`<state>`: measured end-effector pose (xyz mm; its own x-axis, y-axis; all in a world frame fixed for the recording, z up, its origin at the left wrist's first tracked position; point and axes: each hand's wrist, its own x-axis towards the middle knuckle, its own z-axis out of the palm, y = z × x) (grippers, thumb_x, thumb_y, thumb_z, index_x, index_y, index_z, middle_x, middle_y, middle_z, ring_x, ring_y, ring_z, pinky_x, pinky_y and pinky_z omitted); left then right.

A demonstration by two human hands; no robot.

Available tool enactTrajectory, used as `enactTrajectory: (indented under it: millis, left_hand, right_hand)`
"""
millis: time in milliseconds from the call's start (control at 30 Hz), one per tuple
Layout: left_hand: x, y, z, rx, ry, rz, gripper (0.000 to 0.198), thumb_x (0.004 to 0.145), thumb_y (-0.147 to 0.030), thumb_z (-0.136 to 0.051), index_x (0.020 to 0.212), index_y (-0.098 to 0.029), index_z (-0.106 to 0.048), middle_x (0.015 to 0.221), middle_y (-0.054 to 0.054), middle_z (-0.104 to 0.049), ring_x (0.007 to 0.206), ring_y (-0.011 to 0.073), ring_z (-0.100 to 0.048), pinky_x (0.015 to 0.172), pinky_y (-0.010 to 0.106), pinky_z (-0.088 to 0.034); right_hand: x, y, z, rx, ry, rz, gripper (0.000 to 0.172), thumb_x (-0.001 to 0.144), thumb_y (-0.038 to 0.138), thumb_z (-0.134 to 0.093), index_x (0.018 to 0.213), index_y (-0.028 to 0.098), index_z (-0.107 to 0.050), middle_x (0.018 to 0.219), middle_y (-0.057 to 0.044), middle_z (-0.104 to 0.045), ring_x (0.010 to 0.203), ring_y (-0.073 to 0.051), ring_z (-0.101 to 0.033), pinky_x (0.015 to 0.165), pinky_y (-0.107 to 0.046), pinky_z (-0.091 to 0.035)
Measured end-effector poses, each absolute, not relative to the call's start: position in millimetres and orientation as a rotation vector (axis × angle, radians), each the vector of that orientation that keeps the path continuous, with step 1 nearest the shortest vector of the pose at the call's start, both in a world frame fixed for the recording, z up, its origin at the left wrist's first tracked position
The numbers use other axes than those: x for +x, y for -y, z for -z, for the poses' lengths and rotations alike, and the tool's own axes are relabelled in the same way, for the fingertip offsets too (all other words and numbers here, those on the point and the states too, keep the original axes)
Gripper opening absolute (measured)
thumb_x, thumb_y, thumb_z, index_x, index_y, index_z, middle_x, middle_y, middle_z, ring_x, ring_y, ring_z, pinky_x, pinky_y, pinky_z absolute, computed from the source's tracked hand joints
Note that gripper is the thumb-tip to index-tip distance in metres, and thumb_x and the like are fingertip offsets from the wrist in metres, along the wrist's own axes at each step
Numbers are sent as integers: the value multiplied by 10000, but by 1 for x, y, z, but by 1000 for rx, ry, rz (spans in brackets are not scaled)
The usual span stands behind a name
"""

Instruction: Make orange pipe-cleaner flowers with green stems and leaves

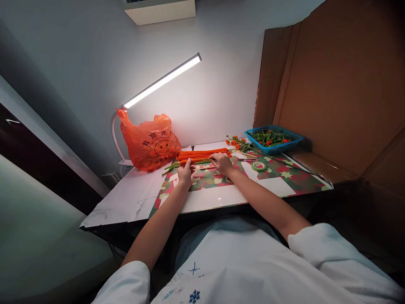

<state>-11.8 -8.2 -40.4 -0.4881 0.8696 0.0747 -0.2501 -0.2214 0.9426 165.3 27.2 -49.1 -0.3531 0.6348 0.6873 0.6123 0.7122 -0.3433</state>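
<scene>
The near edge of the tabletop is set just beyond the white shirt, and the edge is crossed by both forearms. A bare white stretch is left at the left side, and a pale strip lies open between the forearms. Toward the right, the camouflage-patterned sheet is left mostly uncovered up to the near corner. Farther back, room is narrowed by the orange plastic bag at the left, the blue basket at the right and the cardboard beside it.

The left hand is held with its thumb raised at the left end of an orange strip; green stems protrude to the left of it. The right hand is bent inward at the strip's other end, its fingers curled and drawn together at the tips. The orange bundle is laid just behind both hands, near the middle of the tabletop. The green tape roll is placed to the right of the right hand, and orange flowers are set farther back, near the basket.

Whether anything is pinched by either hand cannot be told. The bundle's right end is partly hidden by the right hand. The lamp's base is partly covered by the bag, and the white unit overhead is cut off.
</scene>
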Motion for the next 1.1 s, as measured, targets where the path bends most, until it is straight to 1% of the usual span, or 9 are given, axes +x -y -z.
enactTrajectory:
  millis: [200,333,433,533,633,733,867,933,1100]
  left_hand:
    - [-13,9,37,711,-1295,-1895,352,675,-443,-728,663,-159,-520,536,-43,-518,457,75,-476,481,211,-375]
    - [-16,11,32,654,-1296,-1958,326,743,-447,-673,697,-173,-503,581,-46,-525,462,62,-461,488,201,-372]
    - [-19,10,31,616,-1309,-1965,328,757,-464,-656,726,-183,-489,600,-51,-507,465,62,-457,485,199,-368]
    - [-19,10,30,619,-1337,-1959,303,770,-422,-661,769,-200,-454,652,-49,-500,483,68,-475,487,204,-374]
    - [-18,11,29,587,-1391,-2002,247,817,-344,-627,824,-225,-411,704,-49,-493,499,74,-487,493,209,-395]
    - [-20,11,28,547,-1382,-2009,155,897,-336,-512,832,-231,-420,721,-33,-507,511,78,-487,509,213,-419]
    - [-24,10,31,549,-1319,-2002,250,949,-383,-376,789,-218,-476,729,-4,-521,533,85,-494,540,219,-436]
    - [-26,10,31,517,-1318,-2012,283,944,-412,-373,773,-218,-486,737,0,-530,548,89,-502,551,223,-437]
    - [-27,11,29,514,-1307,-2047,331,873,-514,-486,732,-214,-486,718,-6,-532,565,99,-508,552,230,-439]
  right_hand:
    - [167,-31,50,-922,2099,-82,200,909,196,-485,843,195,-674,872,-56,-703,802,-188,-599,786,-308,-377]
    - [168,-33,51,-896,2082,-164,196,910,219,-487,852,190,-672,842,-49,-698,746,-169,-599,724,-276,-381]
    - [170,-33,50,-887,1998,-273,214,913,262,-475,863,181,-668,807,-46,-681,706,-157,-579,655,-256,-377]
    - [171,-32,49,-883,1902,-399,242,902,311,-466,817,174,-646,747,-38,-649,660,-147,-546,610,-248,-365]
    - [171,-32,47,-888,1840,-512,255,870,370,-479,750,181,-602,663,-13,-585,601,-136,-490,573,-249,-336]
    - [170,-32,45,-883,1794,-651,319,833,456,-504,653,194,-519,575,24,-455,545,-121,-407,541,-253,-298]
    - [171,-33,44,-851,1786,-831,461,773,585,-549,550,205,-414,526,50,-306,508,-101,-310,528,-260,-268]
    - [172,-34,43,-846,1788,-871,494,753,616,-563,529,202,-414,516,52,-287,501,-96,-285,519,-261,-248]
    - [173,-33,42,-856,1797,-919,546,724,620,-603,476,201,-354,493,58,-239,478,-79,-219,492,-259,-189]
